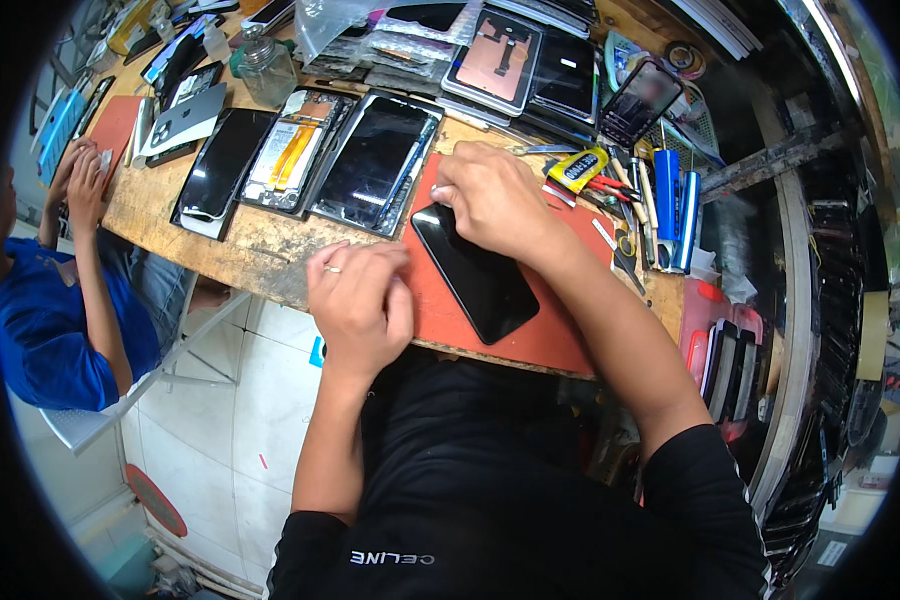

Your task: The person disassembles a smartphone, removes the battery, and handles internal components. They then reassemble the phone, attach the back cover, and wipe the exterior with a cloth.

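Observation:
A dark-screened smartphone [480, 275] lies face up and slanted on an orange-red mat [560, 330] in front of me. Above its far end is my right hand [495, 195], with fingers pinched together; a small pale bit shows at the fingertips, too small to name. My left hand [360, 300], a ring on one finger, rests curled at the bench's front edge, left of the phone. No object shows in its folded fingers, whose undersides are hidden. Left of the mat lie a dark tablet-like screen [375, 160], an opened device with its battery and orange flex cables bare [288, 150], and another dark-screened device [225, 165].
A glass jar [267, 72], stacked bagged screens [410, 60] and a propped phone [642, 103] line the back. To the right are a yellow glue packet [578, 168], red-handled pliers [613, 187], scissors [625, 250] and blue tubes [677, 215]. A co-worker in blue [70, 310] sits left.

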Tool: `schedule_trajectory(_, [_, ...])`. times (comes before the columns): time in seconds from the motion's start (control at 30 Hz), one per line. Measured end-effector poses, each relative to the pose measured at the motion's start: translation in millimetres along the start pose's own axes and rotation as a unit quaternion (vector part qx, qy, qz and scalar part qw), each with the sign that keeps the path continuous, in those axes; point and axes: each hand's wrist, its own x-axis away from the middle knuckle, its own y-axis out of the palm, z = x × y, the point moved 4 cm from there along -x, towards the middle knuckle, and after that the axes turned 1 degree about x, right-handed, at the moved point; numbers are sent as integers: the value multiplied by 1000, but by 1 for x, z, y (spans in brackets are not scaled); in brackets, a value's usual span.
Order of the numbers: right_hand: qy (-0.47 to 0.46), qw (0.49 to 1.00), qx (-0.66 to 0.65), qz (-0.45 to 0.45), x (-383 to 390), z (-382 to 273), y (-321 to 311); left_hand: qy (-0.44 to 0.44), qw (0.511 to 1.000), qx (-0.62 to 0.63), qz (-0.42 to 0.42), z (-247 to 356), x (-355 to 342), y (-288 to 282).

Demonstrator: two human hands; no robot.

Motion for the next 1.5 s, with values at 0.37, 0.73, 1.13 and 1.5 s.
schedule_trajectory(0.37, [132,987,16,87,41,2,-4,51,986,29,-159,9,-9,2])
schedule_trajectory(0.73, [214,973,4,86,159,-42,-43,48,988,23,-144,8,-9,4])
schedule_trajectory(1.13, [57,987,119,94,128,-101,-10,44,996,82,-4,-5,8,-2])
schedule_trajectory(1.5, [-9,987,152,45,22,-64,17,21,985,153,82,-17,14,-7])
